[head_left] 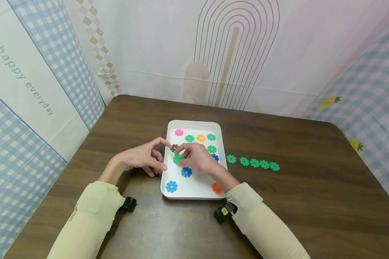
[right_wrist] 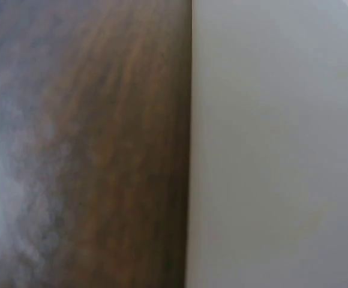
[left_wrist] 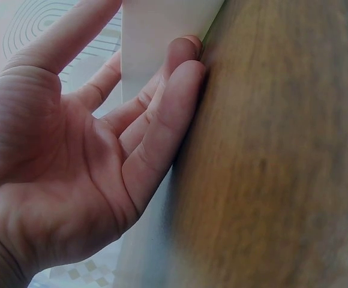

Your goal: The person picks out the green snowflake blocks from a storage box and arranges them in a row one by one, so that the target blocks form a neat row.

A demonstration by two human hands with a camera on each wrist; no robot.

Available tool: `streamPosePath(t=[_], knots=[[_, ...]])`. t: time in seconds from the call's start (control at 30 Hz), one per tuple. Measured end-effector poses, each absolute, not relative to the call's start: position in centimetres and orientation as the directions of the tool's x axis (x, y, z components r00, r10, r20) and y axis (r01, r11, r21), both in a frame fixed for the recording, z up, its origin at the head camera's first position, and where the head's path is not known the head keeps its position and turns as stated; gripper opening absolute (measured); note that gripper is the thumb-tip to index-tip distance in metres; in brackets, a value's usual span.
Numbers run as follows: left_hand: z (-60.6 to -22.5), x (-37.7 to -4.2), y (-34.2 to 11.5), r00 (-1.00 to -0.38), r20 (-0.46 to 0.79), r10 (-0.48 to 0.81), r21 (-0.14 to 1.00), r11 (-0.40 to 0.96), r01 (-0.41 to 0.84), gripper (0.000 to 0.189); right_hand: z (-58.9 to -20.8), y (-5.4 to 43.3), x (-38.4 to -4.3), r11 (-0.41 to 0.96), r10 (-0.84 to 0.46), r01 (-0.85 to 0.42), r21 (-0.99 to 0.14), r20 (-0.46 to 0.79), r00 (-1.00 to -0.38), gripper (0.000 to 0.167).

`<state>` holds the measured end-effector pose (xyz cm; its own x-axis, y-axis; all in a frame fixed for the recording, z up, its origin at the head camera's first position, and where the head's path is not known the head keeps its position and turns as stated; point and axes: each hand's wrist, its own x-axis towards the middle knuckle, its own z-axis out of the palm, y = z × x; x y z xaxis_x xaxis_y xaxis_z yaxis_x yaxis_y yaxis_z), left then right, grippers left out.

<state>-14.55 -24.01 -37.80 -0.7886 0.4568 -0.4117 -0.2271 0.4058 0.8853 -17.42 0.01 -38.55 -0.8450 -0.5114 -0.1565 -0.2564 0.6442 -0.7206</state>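
Observation:
Inside the white tray [head_left: 197, 194], notched plastic interlocking discs lie spread out. My right hand [head_left: 197, 158] reaches over the tray, thumb and index finger pinching a green interlocking disc [head_left: 177, 159]. At the tray's left side is my left hand [head_left: 146, 156], its thumb and index finger spread at the rim and its other fingers loosely bent. The left wrist view shows those fingers [left_wrist: 162, 114] against the outer wall. A brown disc [head_left: 174, 148] lies near the left index fingertip. In the right wrist view only the tray's wall [right_wrist: 270, 150] and the table appear; the hand is out of sight.
Right of the tray, several green discs [head_left: 254, 163] lie in a row on the brown wooden table [head_left: 311, 187]. In the tray are also a pink disc [head_left: 179, 132], a yellow-orange disc [head_left: 200, 138], a light blue disc [head_left: 171, 186] and a red-orange disc [head_left: 217, 188].

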Motion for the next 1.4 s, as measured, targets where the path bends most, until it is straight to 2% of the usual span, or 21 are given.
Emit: streamPosePath(t=[0.9, 1.4], knots=[[-37.7, -14.5, -24.0, -0.791, -0.410, 0.453, 0.883, 0.414, -0.221, 0.075, -35.6, 2.4, -16.8, 0.459, -0.531, -0.143, -0.877, -0.141, -0.835, 0.033], [-37.8, -14.5, -24.0, -0.794, -0.405, 0.454, 0.887, 0.405, -0.222, 0.078, -34.4, 6.0, -16.2, 0.444, -0.446, -0.080, -0.892, -0.143, -0.883, 0.034]])
